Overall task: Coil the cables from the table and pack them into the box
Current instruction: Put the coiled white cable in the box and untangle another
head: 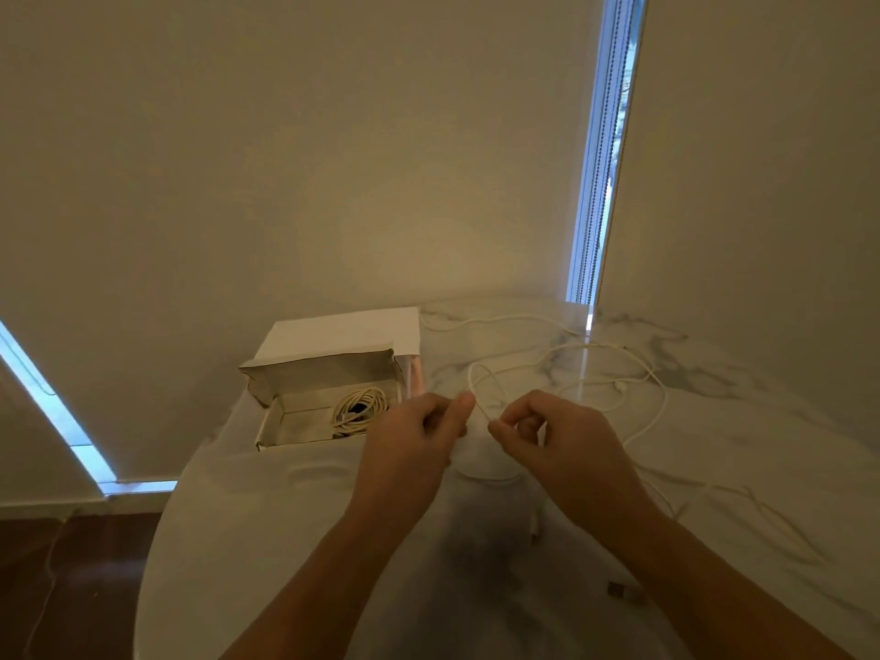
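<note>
A white cable (481, 373) is pinched, apparently, by the left hand (419, 435) and right hand (547, 435) beside the box (328, 373).

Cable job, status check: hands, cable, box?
Left hand and right hand both pinching the white cable, first loop formed. Rest of it sprawls loose over the table. Box open, one coil already inside. Nothing blocking.

One open box (305, 412), one coiled cable (359, 407) inside, one loose cable (633, 369), two hands.
</note>
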Demonstrator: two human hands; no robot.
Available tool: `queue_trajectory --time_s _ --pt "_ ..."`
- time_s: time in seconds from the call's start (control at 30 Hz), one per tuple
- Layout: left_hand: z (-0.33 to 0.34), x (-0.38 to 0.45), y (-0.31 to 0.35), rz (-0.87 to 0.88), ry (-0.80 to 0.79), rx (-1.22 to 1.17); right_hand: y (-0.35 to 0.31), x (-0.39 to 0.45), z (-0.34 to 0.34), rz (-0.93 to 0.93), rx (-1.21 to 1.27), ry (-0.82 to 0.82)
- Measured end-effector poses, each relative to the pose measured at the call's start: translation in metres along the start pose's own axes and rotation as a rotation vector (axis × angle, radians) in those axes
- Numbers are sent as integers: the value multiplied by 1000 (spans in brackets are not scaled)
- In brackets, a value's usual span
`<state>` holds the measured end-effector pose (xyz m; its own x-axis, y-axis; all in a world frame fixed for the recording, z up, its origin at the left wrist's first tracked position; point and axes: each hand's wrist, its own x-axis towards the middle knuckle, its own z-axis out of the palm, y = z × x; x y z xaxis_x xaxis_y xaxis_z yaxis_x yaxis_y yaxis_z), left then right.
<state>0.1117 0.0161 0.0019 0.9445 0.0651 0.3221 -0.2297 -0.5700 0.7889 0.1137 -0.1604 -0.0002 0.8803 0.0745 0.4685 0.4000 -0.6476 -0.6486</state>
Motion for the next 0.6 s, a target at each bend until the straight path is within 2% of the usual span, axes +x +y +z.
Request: queue_trajectory --time_s 0.17,0.4,0.6 --pt "12 21 19 6 -58 -238 1 -2 -2 -25 -5 -31" --pt "22 26 24 49 -117 -266 19 10 -19 15 -53 137" --pt "29 11 29 130 -266 -234 28 14 -21 21 -76 78"
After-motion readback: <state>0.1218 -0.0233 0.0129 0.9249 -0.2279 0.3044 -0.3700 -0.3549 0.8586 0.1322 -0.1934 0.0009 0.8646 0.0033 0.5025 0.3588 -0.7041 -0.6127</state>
